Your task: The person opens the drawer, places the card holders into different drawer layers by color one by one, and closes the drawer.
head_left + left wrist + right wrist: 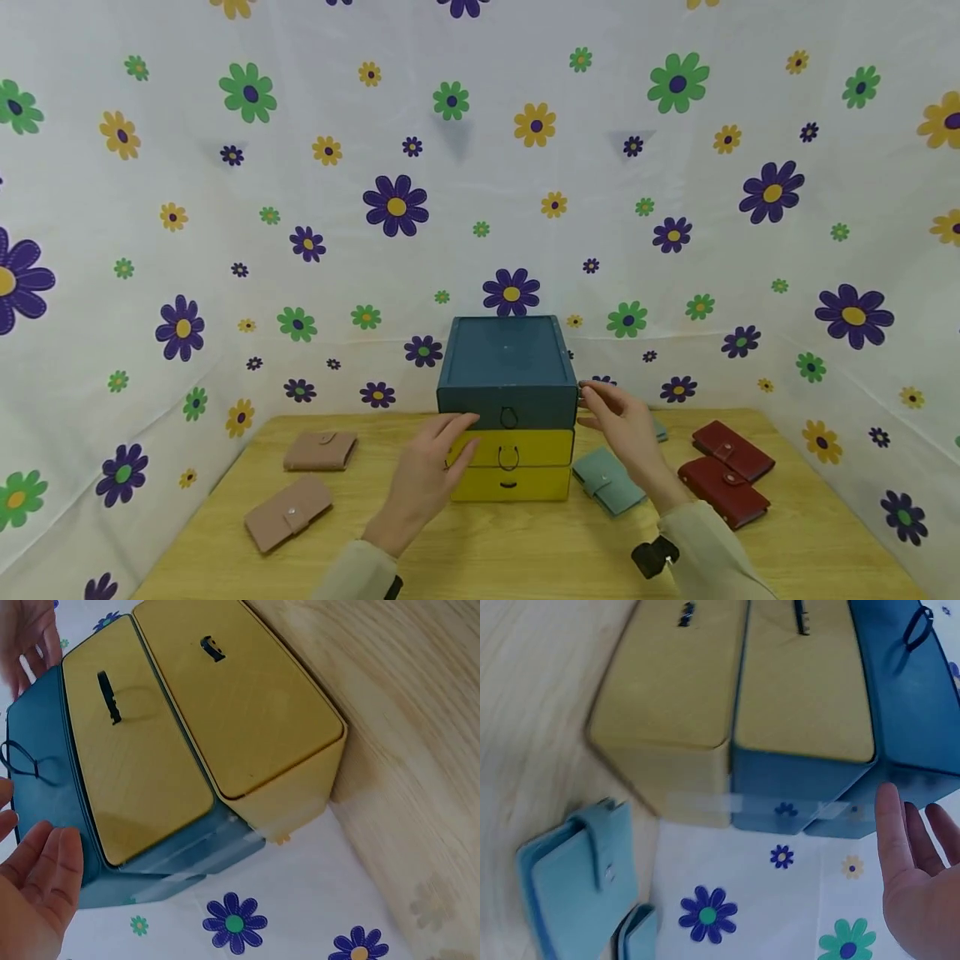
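A stack of small drawers stands near the back of the table, with a blue drawer [506,407] on top and two yellow drawer fronts [536,447] beneath it. Each front has a dark pull; the top one is a loop [509,417]. My left hand [427,467] is at the stack's left front edge, fingers extended toward the blue drawer. On the other side, my right hand [626,425] has its fingertips right by the blue drawer's right wall. In the right wrist view, the right fingers [891,832] are straight, with nothing between them.
Two pink snap wallets [321,451] lie on the table [510,550] at left. Right of the stack is a teal snap wallet [609,482], with another teal one [660,430] partly hidden behind my right hand. Two red wallets [723,492] overlap farther right. Flower-patterned cloth [480,250] surrounds the table.
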### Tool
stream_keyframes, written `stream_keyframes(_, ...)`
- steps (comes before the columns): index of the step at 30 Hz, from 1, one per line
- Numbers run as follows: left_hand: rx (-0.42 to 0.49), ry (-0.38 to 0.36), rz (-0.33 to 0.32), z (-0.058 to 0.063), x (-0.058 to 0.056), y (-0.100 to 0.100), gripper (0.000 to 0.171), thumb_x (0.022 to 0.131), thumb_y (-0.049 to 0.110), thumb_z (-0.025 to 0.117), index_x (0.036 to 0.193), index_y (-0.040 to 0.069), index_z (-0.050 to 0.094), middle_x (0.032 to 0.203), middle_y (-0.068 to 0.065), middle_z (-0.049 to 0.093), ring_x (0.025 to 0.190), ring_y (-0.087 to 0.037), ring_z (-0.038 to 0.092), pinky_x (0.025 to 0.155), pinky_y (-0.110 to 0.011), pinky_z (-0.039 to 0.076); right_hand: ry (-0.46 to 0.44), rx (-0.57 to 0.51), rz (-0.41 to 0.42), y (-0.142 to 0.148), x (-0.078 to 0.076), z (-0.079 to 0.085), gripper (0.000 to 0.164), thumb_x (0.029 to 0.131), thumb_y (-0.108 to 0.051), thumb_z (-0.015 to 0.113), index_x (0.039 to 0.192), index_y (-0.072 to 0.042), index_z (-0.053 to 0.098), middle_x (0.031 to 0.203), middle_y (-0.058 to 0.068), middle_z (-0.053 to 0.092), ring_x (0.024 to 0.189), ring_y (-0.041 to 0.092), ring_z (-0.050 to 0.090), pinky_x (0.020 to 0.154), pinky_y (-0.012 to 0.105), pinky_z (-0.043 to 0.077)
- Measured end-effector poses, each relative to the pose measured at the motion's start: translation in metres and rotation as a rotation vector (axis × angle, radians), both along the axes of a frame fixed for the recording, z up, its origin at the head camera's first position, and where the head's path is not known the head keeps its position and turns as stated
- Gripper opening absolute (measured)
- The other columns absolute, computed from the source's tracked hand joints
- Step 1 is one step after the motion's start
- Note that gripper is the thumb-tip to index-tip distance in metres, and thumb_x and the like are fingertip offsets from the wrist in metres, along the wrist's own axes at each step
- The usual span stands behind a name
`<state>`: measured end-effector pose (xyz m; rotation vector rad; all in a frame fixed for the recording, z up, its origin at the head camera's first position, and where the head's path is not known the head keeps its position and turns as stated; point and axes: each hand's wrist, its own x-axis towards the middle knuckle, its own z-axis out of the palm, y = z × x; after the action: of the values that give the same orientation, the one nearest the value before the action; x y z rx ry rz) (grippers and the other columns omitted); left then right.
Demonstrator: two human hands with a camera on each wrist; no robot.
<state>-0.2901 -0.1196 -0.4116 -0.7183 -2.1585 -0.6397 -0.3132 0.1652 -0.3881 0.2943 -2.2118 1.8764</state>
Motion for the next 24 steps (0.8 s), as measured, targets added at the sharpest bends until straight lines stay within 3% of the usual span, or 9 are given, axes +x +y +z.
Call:
stream_keyframes(3, -0.004, 0.0, -0.023, 0.003, 0.0, 0.008, 0.037, 0.085, 0.013, 0.077, 0.121, 0.015, 0.067, 0.112, -0.001, 0.067, 0.101, -0.016, 0.065, 0.087, -0.031, 0.058, 0.007, -0.012, -0.004, -0.005, -0.004, 0.01, 0.045, 0.1, -0.036, 0.055, 0.133, -0.006, 0.06, 0.13, 0.017, 0.061, 0.108, 0.02, 0.066, 0.089, 0.033, 0.058)
stream_keyframes(6, -0.013, 0.003, -0.033, 0.006, 0.0, 0.014, 0.036, 0.087, 0.014, 0.075, 0.121, 0.016, 0.068, 0.113, 0.0, 0.065, 0.102, -0.015, 0.063, 0.088, -0.029, 0.058, 0.012, -0.006, 0.003, -0.008, -0.009, 0.02, 0.042, 0.099, -0.034, 0.057, 0.131, -0.007, 0.061, 0.132, 0.015, 0.06, 0.113, 0.023, 0.062, 0.089, 0.037, 0.058)
stream_keyframes(12, -0.055, 0.031, -0.04, 0.009, -0.001, 0.021, 0.028, 0.089, 0.017, 0.072, 0.117, 0.018, 0.071, 0.11, 0.0, 0.063, 0.099, -0.015, 0.06, 0.081, -0.027, 0.058, -0.088, 0.029, 0.045, -0.007, -0.015, 0.036, 0.043, 0.099, -0.031, 0.058, 0.135, -0.006, 0.058, 0.143, 0.014, 0.051, 0.125, 0.031, 0.054, 0.093, 0.042, 0.056)
stream_keyframes(17, -0.068, 0.046, -0.037, 0.01, -0.003, 0.028, 0.025, 0.09, 0.017, 0.071, 0.116, 0.018, 0.074, 0.108, -0.003, 0.062, 0.098, -0.017, 0.059, 0.078, -0.028, 0.059, -0.124, 0.065, 0.083, -0.005, -0.019, 0.043, 0.046, 0.1, -0.033, 0.057, 0.139, -0.009, 0.056, 0.149, 0.013, 0.046, 0.13, 0.034, 0.051, 0.096, 0.046, 0.054)
stream_keyframes(24, -0.072, -0.004, -0.054, 0.011, -0.003, 0.035, 0.02, 0.091, 0.015, 0.07, 0.109, 0.017, 0.075, 0.112, -0.004, 0.062, 0.104, -0.019, 0.058, 0.082, -0.029, 0.059, -0.154, 0.088, 0.119, -0.002, -0.02, 0.048, 0.047, 0.1, -0.03, 0.057, 0.142, -0.01, 0.053, 0.152, 0.015, 0.043, 0.13, 0.037, 0.052, 0.096, 0.048, 0.054)
